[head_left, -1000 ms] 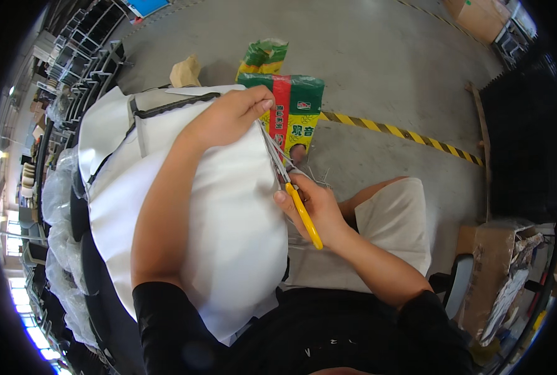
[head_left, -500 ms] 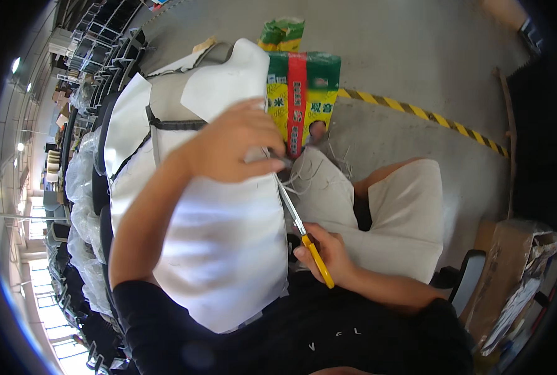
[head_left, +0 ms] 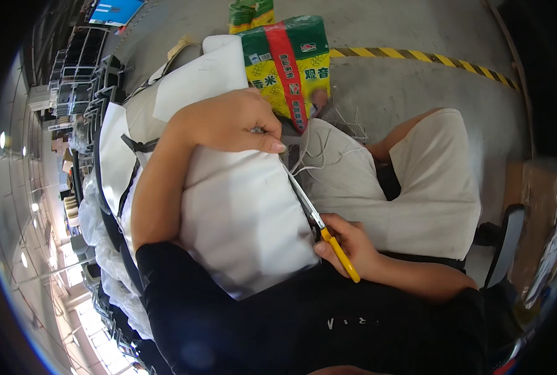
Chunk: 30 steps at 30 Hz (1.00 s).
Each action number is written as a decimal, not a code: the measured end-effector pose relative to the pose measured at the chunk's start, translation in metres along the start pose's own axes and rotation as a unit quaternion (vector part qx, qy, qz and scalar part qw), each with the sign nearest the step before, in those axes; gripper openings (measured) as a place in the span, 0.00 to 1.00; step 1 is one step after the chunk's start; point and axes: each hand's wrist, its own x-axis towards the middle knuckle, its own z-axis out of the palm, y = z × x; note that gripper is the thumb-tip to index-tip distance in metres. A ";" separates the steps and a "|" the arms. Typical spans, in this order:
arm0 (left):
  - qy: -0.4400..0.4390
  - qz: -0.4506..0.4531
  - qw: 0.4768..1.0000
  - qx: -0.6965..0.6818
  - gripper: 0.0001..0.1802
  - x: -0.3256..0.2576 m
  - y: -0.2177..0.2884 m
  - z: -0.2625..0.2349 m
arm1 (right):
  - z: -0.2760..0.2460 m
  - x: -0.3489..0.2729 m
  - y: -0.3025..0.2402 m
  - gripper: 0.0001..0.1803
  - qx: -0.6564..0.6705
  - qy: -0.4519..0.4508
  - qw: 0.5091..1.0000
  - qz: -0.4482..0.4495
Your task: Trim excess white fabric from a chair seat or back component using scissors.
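A large white cover (head_left: pixel 241 194) with dark seams lies over the left side of my lap. My left hand (head_left: pixel 238 122) rests on it, fingers curled and thumb pinching the cover by its right edge. My right hand (head_left: pixel 350 244) grips scissors (head_left: pixel 339 255) by their yellow handles. Their metal blades point up and left along that edge, with the tips close below my left thumb. Whether the blades touch the cloth I cannot tell. Loose pale threads (head_left: pixel 316 153) lie on my trouser leg, beside the blade tips.
A green and yellow bag (head_left: pixel 319 59) with a red band stands beyond my knees, with another similar bag (head_left: pixel 251 15) behind it. Yellow-black tape (head_left: pixel 416 55) crosses the floor. An armrest (head_left: pixel 506 244) is at right; clear plastic wrapping (head_left: pixel 113 262) and stacked chair frames (head_left: pixel 81 81) are at left.
My left fingers have curled in, and the cover's lower part looks more bunched. The view has shifted, placing the scissors farther right. Another person's arm at upper right has gone from view.
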 end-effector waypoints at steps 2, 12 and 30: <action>-0.012 0.004 1.000 -0.024 0.20 0.000 0.001 -0.005 | 0.000 0.000 -0.004 0.31 -0.101 0.015 0.992 -0.074; 0.000 -0.022 1.000 -0.018 0.18 -0.003 0.007 -0.001 | 0.002 0.015 -0.046 0.34 -0.259 0.021 0.966 0.014; 0.070 -0.038 0.982 -0.174 0.15 -0.009 0.015 -0.001 | -0.007 0.018 -0.036 0.34 -0.154 0.004 0.988 -0.025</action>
